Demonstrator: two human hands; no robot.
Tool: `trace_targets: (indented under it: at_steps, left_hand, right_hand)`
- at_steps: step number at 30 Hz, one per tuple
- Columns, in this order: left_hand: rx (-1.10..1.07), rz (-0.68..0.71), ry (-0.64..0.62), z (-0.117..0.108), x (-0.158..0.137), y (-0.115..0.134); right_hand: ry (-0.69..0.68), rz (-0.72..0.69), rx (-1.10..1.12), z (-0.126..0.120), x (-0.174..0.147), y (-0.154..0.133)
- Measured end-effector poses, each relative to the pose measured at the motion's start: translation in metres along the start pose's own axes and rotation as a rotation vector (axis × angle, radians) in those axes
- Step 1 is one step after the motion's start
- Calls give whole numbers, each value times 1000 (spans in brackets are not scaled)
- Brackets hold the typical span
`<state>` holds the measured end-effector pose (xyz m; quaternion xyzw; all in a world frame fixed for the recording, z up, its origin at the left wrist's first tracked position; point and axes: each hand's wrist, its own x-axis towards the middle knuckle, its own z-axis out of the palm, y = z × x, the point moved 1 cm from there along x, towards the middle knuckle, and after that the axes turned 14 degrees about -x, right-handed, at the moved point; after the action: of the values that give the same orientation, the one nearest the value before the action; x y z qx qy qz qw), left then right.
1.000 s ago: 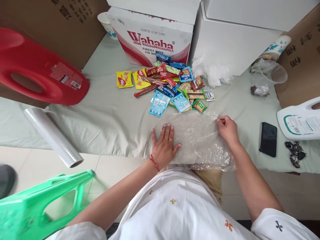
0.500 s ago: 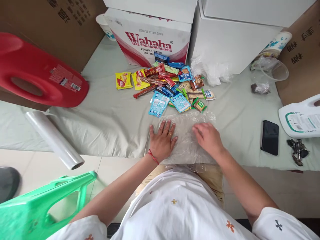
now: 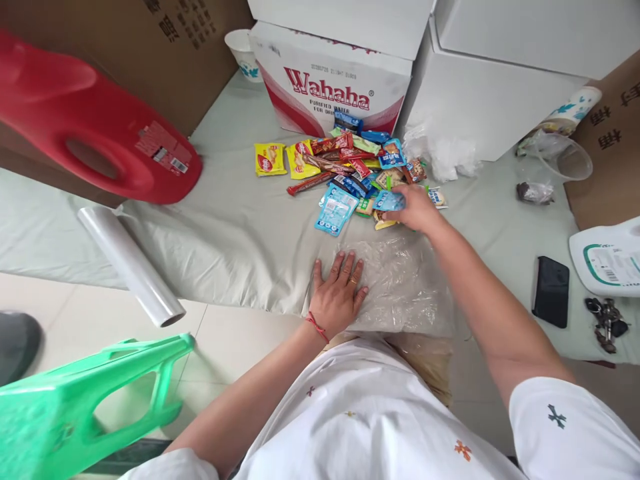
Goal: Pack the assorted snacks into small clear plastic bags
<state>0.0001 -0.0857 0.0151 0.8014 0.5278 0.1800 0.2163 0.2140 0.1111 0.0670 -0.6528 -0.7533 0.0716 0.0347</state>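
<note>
While the left hand (image 3: 337, 293) is laid flat, fingers spread and pointed far, on the left part of the clear film (image 3: 405, 280), a blue packet (image 3: 387, 201) is pinched by the right hand (image 3: 417, 210) at the snack pile's (image 3: 333, 157) near right. The packet is held with its visible length aligned roughly left to right. The film is spread lengthwise left to right on the near worktop (image 3: 240, 227).

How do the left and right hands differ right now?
The left hand lies flat, fingers spread, at the left side of the clear plastic sheet; the right hand pinches a light blue packet. The left hand is near the person's body, while the right hand reaches farther out, over the snack pile. The left wrist wears a red bracelet; none shows on the right wrist. Both are bare.
</note>
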Motion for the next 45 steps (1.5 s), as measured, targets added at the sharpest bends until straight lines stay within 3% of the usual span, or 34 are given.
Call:
trace_targets:
  at_steps: [2, 5, 8, 11, 16, 20, 24, 26, 28, 31, 33, 38, 45]
  left_hand:
    - [0, 0, 4, 1, 0, 0]
    - [7, -1, 14, 2, -1, -1]
    - [20, 2, 16, 2, -2, -2]
    - [25, 16, 17, 3, -2, -3]
    - [18, 14, 39, 3, -3, -4]
    - [-5, 24, 47, 4, -3, -5]
    - [-19, 24, 61, 4, -3, -5]
    - [-24, 18, 68, 4, -3, -5]
    - [-27, 18, 68, 4, -3, -5]
    - [-23, 26, 61, 3, -3, -5]
    - [-16, 27, 60, 3, -3, -5]
    - [-3, 31, 69, 2, -3, -5]
    - [-7, 23, 69, 3, -3, -5]
  right_hand:
    - [123, -82, 40, -9, 5, 0]
    - [222, -210, 63, -6, 8, -35]
    - [98, -447, -18, 11, 10, -84]
    - [-74, -733, -178, 21, 19, -113]
    - [-197, -1110, -429, 17, 49, -130]
    - [-154, -1202, -558, 14, 53, -137]
    - [-51, -1166, -571, 8, 26, -130]
    - [-24, -1076, -528, 5, 11, -126]
    - [8, -848, -462, 4, 5, -124]
    - [52, -381, -371, 13, 13, -127]
    - [64, -202, -350, 25, 21, -130]
    - [91, -159, -375, 45, 24, -131]
    - [50, -239, -435, 42, 2, -135]
